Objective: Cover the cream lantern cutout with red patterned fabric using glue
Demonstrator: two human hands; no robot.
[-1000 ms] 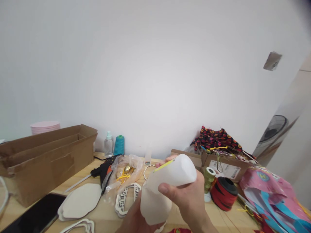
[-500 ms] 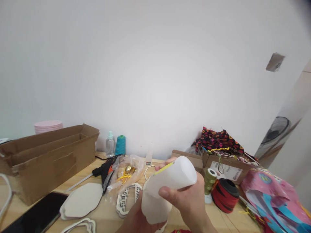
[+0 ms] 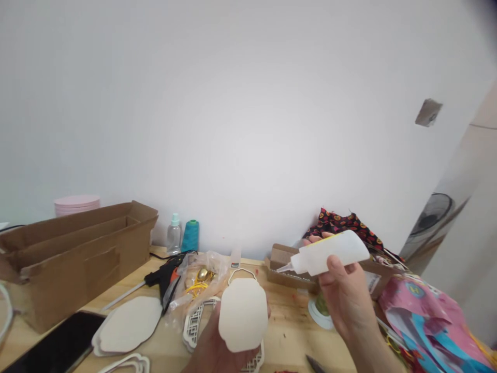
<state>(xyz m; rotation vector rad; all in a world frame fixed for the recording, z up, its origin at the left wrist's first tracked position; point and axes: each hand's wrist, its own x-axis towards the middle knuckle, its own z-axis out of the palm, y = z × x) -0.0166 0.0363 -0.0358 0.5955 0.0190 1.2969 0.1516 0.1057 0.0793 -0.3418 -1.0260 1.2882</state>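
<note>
While the left hand [image 3: 216, 348] holds a scalloped panel [image 3: 244, 314] over the tabletop [image 3: 289, 324], the right hand [image 3: 346, 290] grips a white squeeze bottle [image 3: 330, 255], nearly horizontal, its nozzle [image 3: 285, 268] pointing left, above and apart from the panel. A latticed frame [image 3: 191, 330] lies just beside the left hand; farther left, a stack of pale plates [image 3: 130, 324] rests next to a black phone [image 3: 58, 342].

Two bottles [image 3: 330, 252], one phone [image 3: 58, 339], one glue gun [image 3: 163, 278]
</note>
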